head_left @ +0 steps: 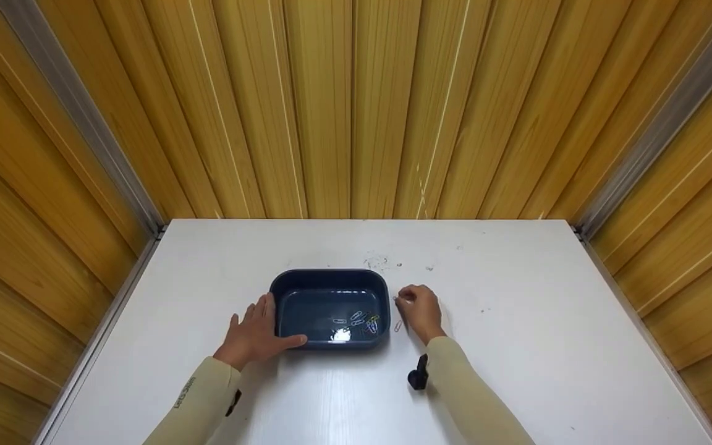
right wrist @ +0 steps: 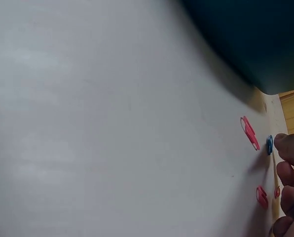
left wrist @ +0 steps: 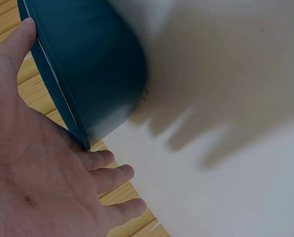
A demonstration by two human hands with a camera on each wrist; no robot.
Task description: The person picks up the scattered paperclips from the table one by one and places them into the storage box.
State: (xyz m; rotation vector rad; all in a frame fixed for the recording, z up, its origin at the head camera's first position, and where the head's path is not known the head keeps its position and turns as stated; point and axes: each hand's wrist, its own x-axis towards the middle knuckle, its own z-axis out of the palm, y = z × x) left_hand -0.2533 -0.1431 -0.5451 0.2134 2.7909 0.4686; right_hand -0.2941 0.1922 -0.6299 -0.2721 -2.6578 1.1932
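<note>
A dark blue rectangular basin (head_left: 331,279) has several paper clips (head_left: 357,316) lying in its right part. My left hand (head_left: 254,334) rests against the basin's left end, fingers spread and straight, thumb along the near rim; its palm shows in the left wrist view. Just right of the basin, my right hand (head_left: 421,309) pinches a small blue paper clip (right wrist: 269,144) at its fingertips. A pink paper clip (right wrist: 249,132) lies on the table close by. Another pink clip (right wrist: 262,196) and an orange clip (right wrist: 277,191) show near the curled fingers.
The white table (head_left: 164,346) carries a few small specks and marks (head_left: 377,262) beyond the basin. Wood-patterned panels (head_left: 350,111) wall it in at the back and on both sides.
</note>
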